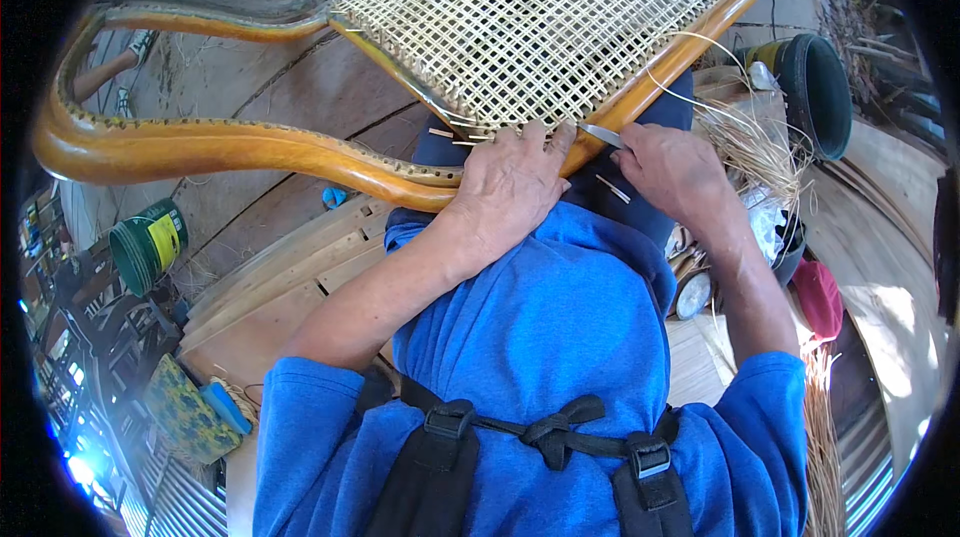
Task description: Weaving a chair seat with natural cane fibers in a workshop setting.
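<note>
A wooden chair frame, varnished orange-brown with a row of small holes, lies across my lap. Woven cane webbing fills its seat part in an open lattice, with loose strand ends at the near edge. My left hand grips the frame's near corner, its fingers bent over the edge of the webbing. What lies under those fingers is hidden. In my right hand is a knife, its short blade pointing left at the corner, close to my left fingertips. My fist hides the knife's handle.
Loose cane strands lie bundled at right beside a dark green bucket. Another green bucket stands on the floor at left. Wooden boards lie left of my lap. A red cloth-like item sits near my right elbow.
</note>
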`<state>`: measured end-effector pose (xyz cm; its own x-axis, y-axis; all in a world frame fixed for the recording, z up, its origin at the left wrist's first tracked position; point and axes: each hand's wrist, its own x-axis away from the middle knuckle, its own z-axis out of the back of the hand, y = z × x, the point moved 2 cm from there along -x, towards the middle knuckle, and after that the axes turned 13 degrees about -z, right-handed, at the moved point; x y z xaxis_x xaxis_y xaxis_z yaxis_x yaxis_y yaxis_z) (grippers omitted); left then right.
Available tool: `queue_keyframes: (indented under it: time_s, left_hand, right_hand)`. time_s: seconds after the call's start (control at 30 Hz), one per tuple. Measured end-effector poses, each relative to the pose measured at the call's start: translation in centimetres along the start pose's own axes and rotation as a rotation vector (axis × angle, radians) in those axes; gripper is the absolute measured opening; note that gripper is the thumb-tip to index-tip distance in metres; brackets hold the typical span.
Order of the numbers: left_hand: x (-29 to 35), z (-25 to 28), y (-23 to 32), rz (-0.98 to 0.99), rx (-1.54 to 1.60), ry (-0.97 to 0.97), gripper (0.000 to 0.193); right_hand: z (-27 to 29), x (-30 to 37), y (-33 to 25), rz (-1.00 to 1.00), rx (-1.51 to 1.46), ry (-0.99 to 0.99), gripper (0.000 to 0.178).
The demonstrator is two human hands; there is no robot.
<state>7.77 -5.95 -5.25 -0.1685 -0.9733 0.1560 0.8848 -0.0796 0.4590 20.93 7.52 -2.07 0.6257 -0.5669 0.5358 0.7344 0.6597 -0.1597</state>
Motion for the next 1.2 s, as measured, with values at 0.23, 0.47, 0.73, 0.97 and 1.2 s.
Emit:
queue_keyframes:
  time_s: [0.23, 0.47, 0.73, 0.97, 1.2]
  left_hand:
    - [-0.2, -0.2, 0.1, -0.001, 0.043, 0.0, 0.06]
    - [0.1, 0.3, -3.3, 0.119, 0.367, 0.208, 0.024]
    - [-2.5, -0.4, -4.2, 0.207, 0.33, 0.094, 0.026]
    - [-3.4, -0.1, -4.3, 0.267, 0.299, -0.011, 0.035]
    - [-3.4, -0.4, -4.1, 0.281, 0.312, 0.0, 0.03]
  right_hand:
    - [1.7, -0.8, -1.9, 0.156, 0.09, 0.085, 0.018]
    - [1.7, 0.3, -1.4, 0.035, 0.095, 0.015, 0.025]
    - [-0.7, 0.4, -1.0, -0.08, 0.018, -0.011, 0.032]
    - [-0.6, -0.5, -0.9, -0.131, 0.031, -0.154, 0.037]
    - [0.9, -0.3, -2.3, 0.072, 0.054, 0.004, 0.022]
